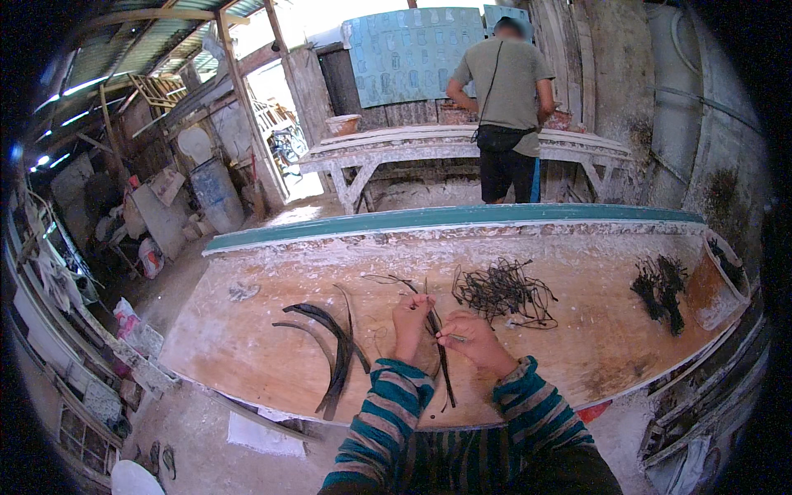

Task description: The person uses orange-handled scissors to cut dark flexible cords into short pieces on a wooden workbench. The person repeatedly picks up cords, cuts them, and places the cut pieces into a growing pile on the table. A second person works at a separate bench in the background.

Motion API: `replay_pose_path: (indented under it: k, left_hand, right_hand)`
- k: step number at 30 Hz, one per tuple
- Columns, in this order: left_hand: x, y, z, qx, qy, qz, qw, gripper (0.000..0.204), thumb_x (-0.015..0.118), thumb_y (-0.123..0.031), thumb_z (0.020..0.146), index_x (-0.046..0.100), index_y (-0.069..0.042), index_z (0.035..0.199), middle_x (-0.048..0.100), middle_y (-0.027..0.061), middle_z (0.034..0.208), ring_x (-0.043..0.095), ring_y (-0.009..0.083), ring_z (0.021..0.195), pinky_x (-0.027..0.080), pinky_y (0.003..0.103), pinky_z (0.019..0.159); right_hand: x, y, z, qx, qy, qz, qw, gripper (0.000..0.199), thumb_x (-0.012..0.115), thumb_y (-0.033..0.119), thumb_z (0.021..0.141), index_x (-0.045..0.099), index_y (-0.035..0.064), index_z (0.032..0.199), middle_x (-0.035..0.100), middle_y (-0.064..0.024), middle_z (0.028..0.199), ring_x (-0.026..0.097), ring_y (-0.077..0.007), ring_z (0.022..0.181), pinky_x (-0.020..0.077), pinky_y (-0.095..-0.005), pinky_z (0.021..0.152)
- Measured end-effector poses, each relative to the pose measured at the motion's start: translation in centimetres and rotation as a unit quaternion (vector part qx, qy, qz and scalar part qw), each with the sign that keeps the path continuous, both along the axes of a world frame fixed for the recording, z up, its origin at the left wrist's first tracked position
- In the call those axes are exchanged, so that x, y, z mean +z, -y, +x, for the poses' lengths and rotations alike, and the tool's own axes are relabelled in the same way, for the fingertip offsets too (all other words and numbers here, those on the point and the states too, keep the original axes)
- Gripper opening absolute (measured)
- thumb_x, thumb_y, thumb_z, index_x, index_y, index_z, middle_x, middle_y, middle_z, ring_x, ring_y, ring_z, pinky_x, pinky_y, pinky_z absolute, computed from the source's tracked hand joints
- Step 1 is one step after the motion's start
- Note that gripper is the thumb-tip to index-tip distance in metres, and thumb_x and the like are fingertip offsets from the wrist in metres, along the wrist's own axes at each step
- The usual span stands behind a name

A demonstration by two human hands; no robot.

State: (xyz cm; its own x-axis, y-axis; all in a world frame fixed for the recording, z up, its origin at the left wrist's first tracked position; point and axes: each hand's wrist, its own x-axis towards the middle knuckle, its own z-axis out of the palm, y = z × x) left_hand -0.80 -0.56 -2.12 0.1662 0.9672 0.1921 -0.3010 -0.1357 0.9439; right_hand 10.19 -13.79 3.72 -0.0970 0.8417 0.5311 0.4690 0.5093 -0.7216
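Across the wooden table, edged on its far side by a white-smeared green strip, a tangle of knotted black cords lies just beyond the right hand, the nearest thing in its way. Farther right, bunched black cords lie beside a tilted, pale-crusted container. To the left of the left hand, curved black strips fan out, some overlapping. Beyond the table, a person in a grey-green shirt faces a long whitened bench carrying an orange-brown tub; a blue drum stands farther left. A light-blue sheet on the back wall bears rows of small marks, too small to read. The thin black strands in hand are dark, slender and nearly straight, running from between the hands down toward the table's near edge, with finer ends trailing. The fingers of both hands are pinched on them, left above right.
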Motion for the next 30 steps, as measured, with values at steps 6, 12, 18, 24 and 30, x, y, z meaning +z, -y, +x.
replay_pose_path:
  k: [6, 12, 18, 24, 30]
  left_hand:
    - [0.2, 1.2, 0.5, -0.149, 0.015, -0.001, 0.989, 0.006, 0.062, -0.005, 0.079, 0.061, 0.000, 0.082, 0.062, 0.0039, 0.077, 0.056, 0.0100, 0.069, 0.044, 0.024, 0.060]
    - [3.0, 2.7, -0.4, -0.269, -0.119, 0.026, 0.955, 0.011, 0.065, -0.011, 0.080, 0.062, -0.002, 0.085, 0.062, 0.0000, 0.080, 0.054, 0.0081, 0.075, 0.042, 0.022, 0.071]
    - [4.9, 4.6, -1.0, -0.407, -0.098, 0.001, 0.908, 0.013, 0.063, -0.016, 0.082, 0.062, -0.003, 0.085, 0.059, -0.0030, 0.081, 0.052, 0.0062, 0.077, 0.040, 0.021, 0.073]
    - [5.2, 6.3, -0.7, -0.492, -0.055, 0.026, 0.869, 0.012, 0.066, -0.015, 0.078, 0.063, -0.005, 0.083, 0.060, -0.0029, 0.081, 0.053, 0.0091, 0.079, 0.038, 0.023, 0.078]
    - [5.2, 6.6, -0.1, -0.505, -0.074, 0.010, 0.860, 0.013, 0.066, -0.015, 0.078, 0.064, -0.004, 0.085, 0.062, -0.0009, 0.084, 0.055, 0.0096, 0.084, 0.040, 0.024, 0.080]
  right_hand:
    - [-0.3, -0.2, -0.1, -0.085, -0.178, -0.039, 0.980, 0.011, 0.069, 0.009, 0.073, 0.061, 0.0042, 0.078, 0.057, -0.0049, 0.073, 0.055, -0.0183, 0.074, 0.0433, -0.0313, 0.070]
    - [-1.3, -1.4, 2.5, -0.270, -0.107, 0.022, 0.957, 0.012, 0.069, 0.006, 0.069, 0.059, 0.0044, 0.075, 0.057, -0.0057, 0.070, 0.055, -0.0174, 0.069, 0.0438, -0.0312, 0.063]
    - [-3.0, -2.7, 5.6, -0.323, -0.132, 0.058, 0.935, 0.015, 0.071, 0.005, 0.066, 0.058, 0.0053, 0.072, 0.056, -0.0056, 0.070, 0.054, -0.0183, 0.067, 0.0435, -0.0313, 0.061]
    - [-3.4, -2.7, 5.7, -0.334, -0.117, 0.059, 0.933, 0.012, 0.068, 0.001, 0.069, 0.057, 0.0031, 0.075, 0.057, -0.0041, 0.077, 0.053, -0.0132, 0.070, 0.0426, -0.0251, 0.068]
    - [-2.1, -2.4, 5.1, -0.324, -0.060, 0.120, 0.937, 0.020, 0.063, 0.000, 0.073, 0.060, 0.0025, 0.093, 0.061, -0.0053, 0.087, 0.057, -0.0164, 0.078, 0.0442, -0.0273, 0.072]
